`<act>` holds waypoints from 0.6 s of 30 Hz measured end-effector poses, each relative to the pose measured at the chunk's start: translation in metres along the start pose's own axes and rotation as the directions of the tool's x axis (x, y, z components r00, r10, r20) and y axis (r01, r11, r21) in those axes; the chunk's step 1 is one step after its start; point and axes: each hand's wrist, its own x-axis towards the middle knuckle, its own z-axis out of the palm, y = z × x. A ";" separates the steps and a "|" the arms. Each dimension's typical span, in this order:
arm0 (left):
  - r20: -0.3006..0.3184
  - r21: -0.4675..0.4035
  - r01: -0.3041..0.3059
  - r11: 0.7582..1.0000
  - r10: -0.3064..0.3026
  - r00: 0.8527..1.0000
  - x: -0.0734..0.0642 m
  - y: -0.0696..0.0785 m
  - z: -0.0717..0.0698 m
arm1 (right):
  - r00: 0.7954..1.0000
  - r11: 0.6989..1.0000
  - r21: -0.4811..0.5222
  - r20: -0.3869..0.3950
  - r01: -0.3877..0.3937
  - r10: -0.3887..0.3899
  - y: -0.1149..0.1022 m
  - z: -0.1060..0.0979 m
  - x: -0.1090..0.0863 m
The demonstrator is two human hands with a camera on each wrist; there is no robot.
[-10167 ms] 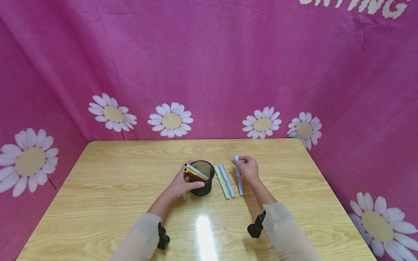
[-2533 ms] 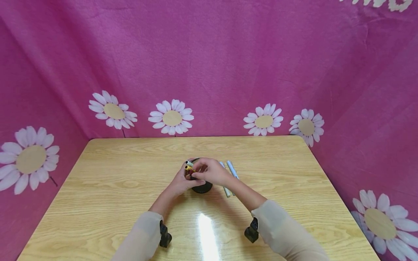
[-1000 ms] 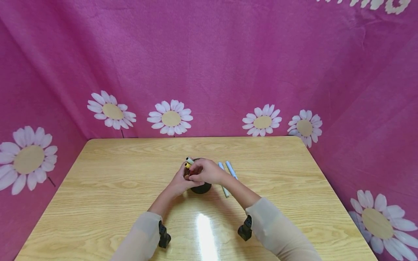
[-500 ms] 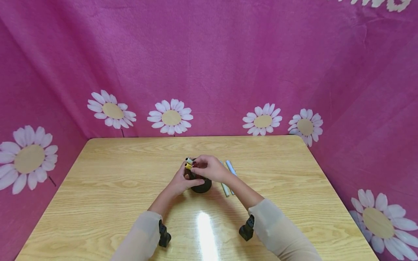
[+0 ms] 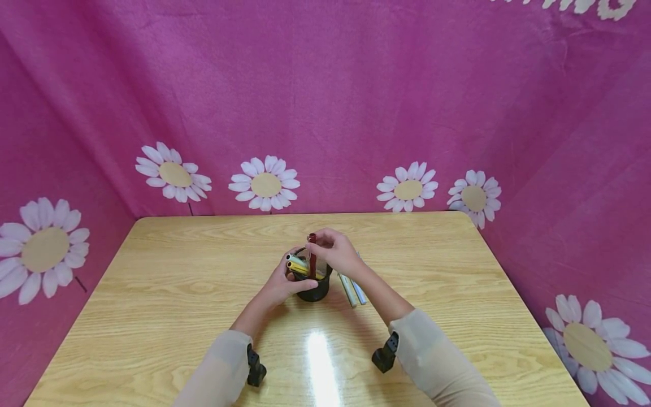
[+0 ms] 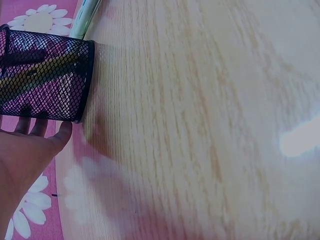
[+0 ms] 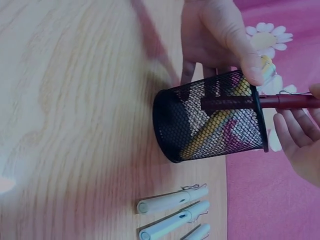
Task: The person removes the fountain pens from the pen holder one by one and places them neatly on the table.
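My left hand [image 5: 277, 285] grips the side of a black mesh pen holder [image 5: 313, 294], thumb near its rim in the right wrist view. The fingers and thumb of my right hand [image 5: 335, 252] pinch the upper end of a dark red pen [image 5: 312, 257] with a wire clip. This pen stands upright, partly drawn out of the holder; its lower part [image 7: 227, 103] shows through the mesh. A yellow pen [image 5: 297, 268] and a pale green pen [image 5: 294, 258] lean left inside the holder, their ends over the rim near my left hand.
Right of the holder, a pale green pen [image 5: 348, 291] and a light blue pen [image 5: 359, 293] lie on the wooden table [image 5: 168, 282]; my right arm partly covers them. The right wrist view shows a third pen [image 7: 199, 232] beside them. A pink flowered cloth [image 5: 325, 113] hangs behind.
My right hand left the light blue pen on the table and moved left to the holder. Over the last second it has raised the red pen upward. My left hand stays on the holder.
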 end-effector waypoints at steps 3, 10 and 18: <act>0.002 -0.022 -0.016 1.000 0.016 1.000 0.000 0.000 0.001 | 0.998 0.998 0.060 -0.055 0.000 0.003 -0.002 -0.003 0.002; -0.011 -0.039 -0.021 0.999 0.020 1.000 0.005 -0.008 0.000 | 0.990 0.953 0.302 -0.140 0.035 0.008 -0.005 -0.009 0.011; -0.043 0.009 -0.024 1.000 0.024 0.999 0.014 -0.026 -0.001 | 0.982 0.924 0.374 -0.186 0.083 -0.013 -0.013 -0.017 0.014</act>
